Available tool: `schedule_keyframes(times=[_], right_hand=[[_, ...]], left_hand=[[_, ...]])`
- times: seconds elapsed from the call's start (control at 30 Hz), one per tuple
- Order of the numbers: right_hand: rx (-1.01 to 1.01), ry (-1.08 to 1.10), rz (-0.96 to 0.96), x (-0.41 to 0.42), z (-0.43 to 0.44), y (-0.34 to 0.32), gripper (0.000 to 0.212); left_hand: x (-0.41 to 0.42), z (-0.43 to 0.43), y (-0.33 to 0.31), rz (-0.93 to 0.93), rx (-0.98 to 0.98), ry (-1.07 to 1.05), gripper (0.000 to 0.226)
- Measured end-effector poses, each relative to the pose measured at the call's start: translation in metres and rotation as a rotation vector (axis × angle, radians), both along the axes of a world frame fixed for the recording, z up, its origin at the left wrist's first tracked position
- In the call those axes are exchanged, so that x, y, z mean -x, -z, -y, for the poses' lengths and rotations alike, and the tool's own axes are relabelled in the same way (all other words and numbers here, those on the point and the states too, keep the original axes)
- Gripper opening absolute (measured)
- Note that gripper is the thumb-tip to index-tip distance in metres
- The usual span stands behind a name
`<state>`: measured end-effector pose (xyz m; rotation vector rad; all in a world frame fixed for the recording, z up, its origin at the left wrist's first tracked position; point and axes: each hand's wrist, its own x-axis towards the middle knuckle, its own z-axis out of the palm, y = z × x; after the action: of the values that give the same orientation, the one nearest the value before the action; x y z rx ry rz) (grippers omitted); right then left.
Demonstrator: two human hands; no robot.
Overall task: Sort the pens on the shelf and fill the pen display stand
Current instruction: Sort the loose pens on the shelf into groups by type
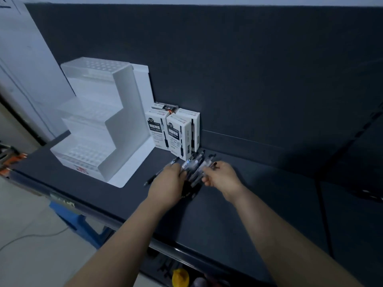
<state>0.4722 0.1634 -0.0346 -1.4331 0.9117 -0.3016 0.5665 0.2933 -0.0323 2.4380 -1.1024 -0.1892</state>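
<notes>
Both my hands are closed on a bundle of pens: left hand and right hand, low over the shelf. I judge we've barely begun; the display stand looks empty, and pen boxes wait beside it.

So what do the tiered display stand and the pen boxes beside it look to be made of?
Display stand: likely plastic, with smooth matte white side panels and frosted translucent tiers showing rows of holes. Pen boxes: probably printed cardboard, judging by the sharp folded edges and flat white faces with black print. Dim light leaves the finish uncertain.
</notes>
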Motion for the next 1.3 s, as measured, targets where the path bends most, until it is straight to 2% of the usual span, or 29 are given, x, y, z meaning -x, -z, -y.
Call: schedule_keyframes(times=[0.07,0.23,0.33,0.53,0.73,0.83,0.97,1.17,1.23,1.3], right_hand=[[0.035,0.054,-0.034,-0.009,-0.002,0.004,0.009],[0.111,0.141,-0.075,-0.013,-0.010,0.011,0.030],[0.142,0.136,-0.108,-0.013,-0.015,0.014,0.025],[0.227,0.122,-0.116,-0.014,-0.022,0.017,0.027],[0.220,0.101,-0.132,-0.002,-0.023,0.015,0.053],[0.237,0.084,-0.140,0.004,-0.025,0.012,0.046],[0.336,0.050,-0.178,0.008,-0.029,0.009,0.032],[0.502,-0.011,-0.298,0.016,-0.031,-0.001,0.041],[0.588,-0.070,-0.352,0.022,-0.028,-0.005,0.044],[0.703,-0.135,-0.414,0.031,-0.022,-0.011,0.047]], left_hand=[[-0.012,-0.001,0.004,0.042,-0.010,-0.017,0.026],[-0.026,-0.003,0.025,0.088,-0.088,0.012,0.029],[-0.030,-0.003,0.033,0.143,-0.108,0.001,0.035],[-0.032,-0.001,0.041,0.244,-0.142,0.011,0.046],[-0.030,-0.007,0.040,0.312,-0.137,0.007,0.064],[-0.025,-0.009,0.039,0.284,-0.179,0.020,0.066],[-0.020,-0.010,0.037,0.304,-0.192,0.037,0.082],[-0.014,-0.008,0.023,0.332,-0.201,0.044,0.089],[-0.010,-0.007,0.014,0.338,-0.195,0.060,0.087],[-0.005,-0.003,0.004,0.346,-0.176,0.086,0.073]])
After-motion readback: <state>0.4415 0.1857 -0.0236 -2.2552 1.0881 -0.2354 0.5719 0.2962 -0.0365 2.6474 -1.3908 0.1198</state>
